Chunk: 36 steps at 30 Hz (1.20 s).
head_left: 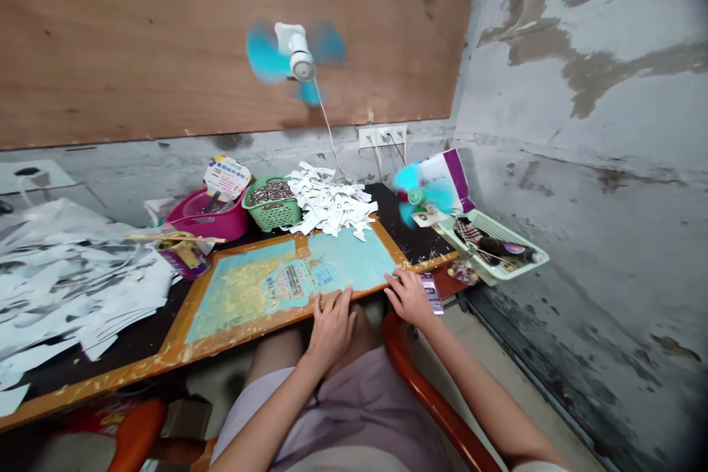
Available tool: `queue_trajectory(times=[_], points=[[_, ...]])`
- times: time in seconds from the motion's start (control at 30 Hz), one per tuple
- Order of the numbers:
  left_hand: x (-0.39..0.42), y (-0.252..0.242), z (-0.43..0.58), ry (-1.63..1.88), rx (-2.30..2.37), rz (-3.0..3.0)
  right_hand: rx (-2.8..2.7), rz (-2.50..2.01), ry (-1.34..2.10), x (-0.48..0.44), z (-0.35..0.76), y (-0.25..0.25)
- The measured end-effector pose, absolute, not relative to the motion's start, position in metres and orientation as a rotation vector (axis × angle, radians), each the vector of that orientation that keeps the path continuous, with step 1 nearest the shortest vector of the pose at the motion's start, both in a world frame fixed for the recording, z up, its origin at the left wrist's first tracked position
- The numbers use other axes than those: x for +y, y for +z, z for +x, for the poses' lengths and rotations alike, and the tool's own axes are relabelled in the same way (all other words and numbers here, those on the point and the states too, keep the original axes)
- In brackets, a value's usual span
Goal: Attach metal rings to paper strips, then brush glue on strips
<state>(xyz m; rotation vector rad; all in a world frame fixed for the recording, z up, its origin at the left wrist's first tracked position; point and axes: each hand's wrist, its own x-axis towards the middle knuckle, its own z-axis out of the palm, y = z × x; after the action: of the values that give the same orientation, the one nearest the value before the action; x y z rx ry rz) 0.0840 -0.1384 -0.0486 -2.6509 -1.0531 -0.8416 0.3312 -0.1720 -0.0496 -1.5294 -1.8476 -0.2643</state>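
The left hand (332,330) and right hand (409,299) are rested open and apart on the near edge of the wooden-framed board (248,335), which is judged stiff, fairly light, and best gripped by its frame.

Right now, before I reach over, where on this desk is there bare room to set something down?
Dark tabletop shows in a strip left of the wood-framed board, below the white paper strips, and in a patch right of the board, beside the small fan, though shavings dot it. The back is crowded: pink basket, green basket, paper cutouts.
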Motion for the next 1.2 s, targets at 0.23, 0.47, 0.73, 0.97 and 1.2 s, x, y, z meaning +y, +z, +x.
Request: queue_trajectory(times=[0.23,0.47,0.73,0.97,1.2], points=[[-0.137,-0.050,0.068,-0.677,-0.929,-2.725,-1.967,-1.506,-0.332,-0.173,0.342,-0.046],[-0.139,-0.049,0.064,-0.650,-0.920,-2.786,-1.944,-1.590,-0.408,-0.172,0.349,-0.048],[-0.138,-0.063,0.057,-0.722,-0.891,-2.798,-1.948,-1.708,-0.482,-0.176,0.357,-0.047],[-0.142,-0.063,0.064,-0.779,-0.935,-2.748,-1.754,-1.798,-0.487,-0.180,0.401,-0.042],[-0.144,-0.061,0.067,-0.833,-0.987,-2.775,-1.827,-1.893,-0.444,-0.191,0.423,-0.032]])
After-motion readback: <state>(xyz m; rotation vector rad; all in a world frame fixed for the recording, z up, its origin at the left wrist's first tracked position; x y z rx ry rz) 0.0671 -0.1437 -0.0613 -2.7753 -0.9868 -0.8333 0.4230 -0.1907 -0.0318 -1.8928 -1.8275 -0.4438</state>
